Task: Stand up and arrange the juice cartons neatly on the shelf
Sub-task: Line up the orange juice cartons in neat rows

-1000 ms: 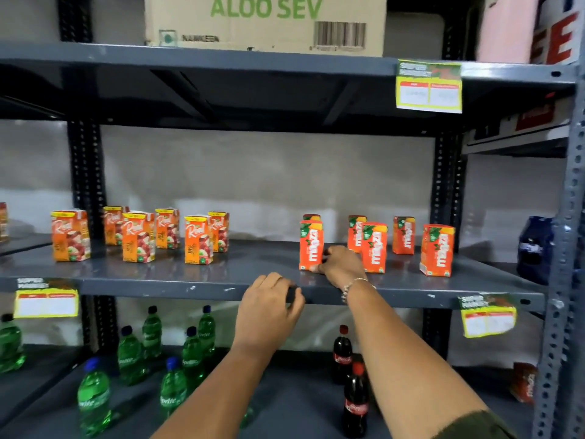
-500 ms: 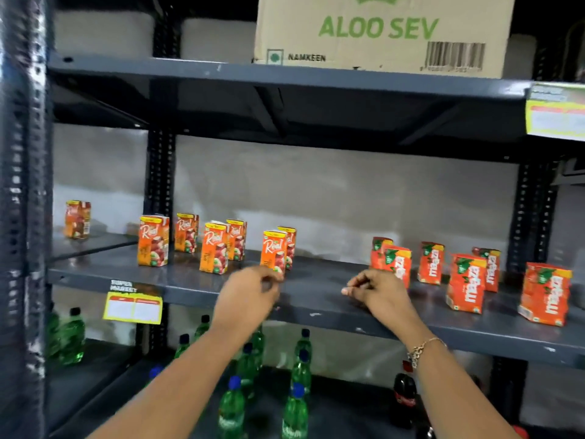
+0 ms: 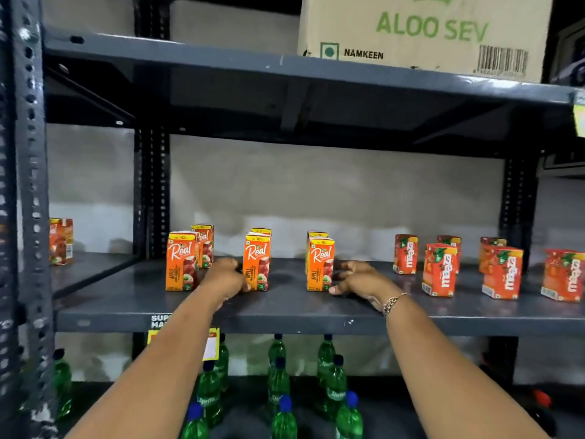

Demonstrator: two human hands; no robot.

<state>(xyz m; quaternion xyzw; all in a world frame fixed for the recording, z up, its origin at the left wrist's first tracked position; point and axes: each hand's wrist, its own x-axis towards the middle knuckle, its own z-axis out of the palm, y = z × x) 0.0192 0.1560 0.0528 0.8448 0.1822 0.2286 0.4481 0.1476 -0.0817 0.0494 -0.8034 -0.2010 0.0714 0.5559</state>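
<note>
Cartons of Real apple juice (image 3: pixel 256 264) stand upright in pairs on the grey shelf (image 3: pixel 285 315). Left hand (image 3: pixel 226 278) curls loosely against the middle front carton; right hand (image 3: pixel 359 278), fingers spread, touches the next carton (image 3: pixel 319 264). Maaza cartons (image 3: pixel 440 269) stand rightward

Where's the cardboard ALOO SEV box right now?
The ALOO SEV box sits on the top shelf, upper right of the head view, above the Maaza cartons on the middle shelf.
</note>
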